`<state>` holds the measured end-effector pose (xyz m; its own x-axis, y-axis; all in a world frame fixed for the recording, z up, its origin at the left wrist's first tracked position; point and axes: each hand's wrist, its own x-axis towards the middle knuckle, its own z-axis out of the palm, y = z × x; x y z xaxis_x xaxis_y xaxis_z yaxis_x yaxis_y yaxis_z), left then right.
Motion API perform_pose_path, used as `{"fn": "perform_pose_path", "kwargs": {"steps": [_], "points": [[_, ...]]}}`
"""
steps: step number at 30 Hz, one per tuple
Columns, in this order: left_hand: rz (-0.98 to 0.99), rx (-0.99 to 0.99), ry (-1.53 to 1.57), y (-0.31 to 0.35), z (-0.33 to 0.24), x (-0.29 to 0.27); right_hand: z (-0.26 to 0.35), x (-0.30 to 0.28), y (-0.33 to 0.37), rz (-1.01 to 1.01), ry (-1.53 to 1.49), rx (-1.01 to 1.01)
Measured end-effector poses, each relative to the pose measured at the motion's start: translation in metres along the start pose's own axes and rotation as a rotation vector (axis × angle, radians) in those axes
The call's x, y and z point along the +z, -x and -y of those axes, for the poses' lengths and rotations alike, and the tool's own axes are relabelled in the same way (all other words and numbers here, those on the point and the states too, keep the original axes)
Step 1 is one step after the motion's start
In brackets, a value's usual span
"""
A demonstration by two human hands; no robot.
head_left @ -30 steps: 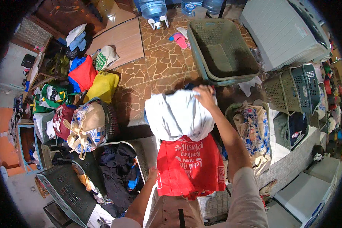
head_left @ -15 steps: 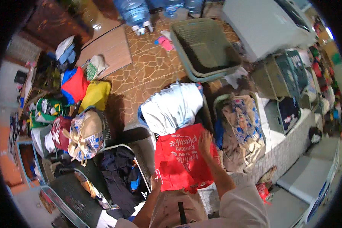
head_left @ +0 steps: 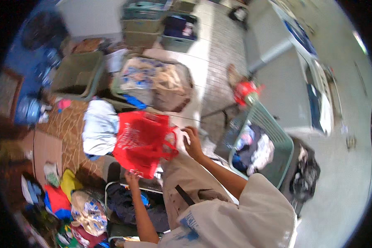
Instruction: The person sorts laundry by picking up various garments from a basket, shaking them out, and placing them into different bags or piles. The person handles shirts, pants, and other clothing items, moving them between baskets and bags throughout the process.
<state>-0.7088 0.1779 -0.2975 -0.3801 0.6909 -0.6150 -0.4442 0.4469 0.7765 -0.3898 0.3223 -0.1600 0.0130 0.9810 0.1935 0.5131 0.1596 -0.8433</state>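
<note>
A red cloth shopping bag [head_left: 138, 138] with white print lies spread out in front of me, its handles toward my right. My left hand [head_left: 132, 180] pinches the bag's edge at the near corner. Just beyond the handles, my right hand [head_left: 193, 144] hovers open, fingers apart and curved, with nothing in it. A folded pile of pale blue-white clothes [head_left: 99, 129] sits against the bag's left side. Below my left forearm, a basket holds dark clothes [head_left: 122, 202].
Ahead stand a basket with a brown and blue-patterned cloth bag [head_left: 171, 84] and an empty grey-green basket [head_left: 78, 74]. At right, a green basket [head_left: 283, 155] holds mixed clothes beside white machines [head_left: 283, 89]. Bags of clothes [head_left: 89, 213] crowd the lower left.
My view has swung to the right, bringing the green clothes basket into sight. My right hand has come off the red bag, while my left stays at its edge.
</note>
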Motion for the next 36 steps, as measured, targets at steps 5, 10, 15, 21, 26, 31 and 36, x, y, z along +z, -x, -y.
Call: {"fn": "perform_pose_path", "kwargs": {"steps": [5,10,15,21,26,31,36], "points": [[0.126,-0.069,-0.216,0.056,0.003,0.025,0.025,-0.101,0.054,-0.304,0.063,0.051],[0.342,-0.145,-0.359,0.114,0.051,0.043,-0.041,-0.192,0.118,-0.543,0.090,0.356],[0.505,-0.096,-0.583,0.142,0.070,0.069,-0.184,-0.236,0.184,-0.292,-0.072,1.096],[0.481,0.035,-0.738,0.151,0.053,0.116,-0.282,-0.286,0.216,-0.472,0.361,1.386],[0.378,0.234,-0.758,0.188,0.031,0.186,-0.329,-0.333,0.224,-0.767,0.341,1.051],[0.413,0.454,-0.580,0.247,0.031,0.309,-0.377,-0.346,0.233,-0.511,0.259,1.259],[0.697,0.391,-0.608,0.295,0.075,0.423,-0.281,-0.340,0.211,-0.257,-0.285,1.064]]}}
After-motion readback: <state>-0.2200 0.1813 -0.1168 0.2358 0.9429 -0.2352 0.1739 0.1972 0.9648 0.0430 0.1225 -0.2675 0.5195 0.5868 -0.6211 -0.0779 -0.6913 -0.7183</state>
